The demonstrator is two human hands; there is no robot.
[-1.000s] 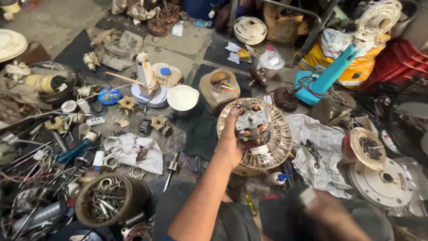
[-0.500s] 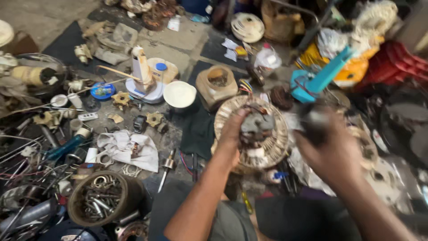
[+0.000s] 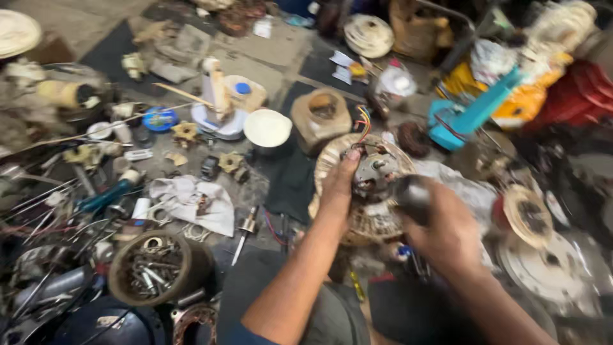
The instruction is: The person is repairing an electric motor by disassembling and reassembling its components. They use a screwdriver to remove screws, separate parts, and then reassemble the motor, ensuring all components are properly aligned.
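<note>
Parts-strewn floor (image 3: 268, 67), white rag (image 3: 191, 199)

Right hand (image 3: 447, 233) blurred; the dark object (image 3: 412, 195) in its grip cannot be identified. Left hand (image 3: 338, 185) covers part of the round motor assembly (image 3: 377, 169). Both forearms run off the lower edge. Pale disc (image 3: 14, 32) cropped at left edge; right-side clutter indistinct.
</note>
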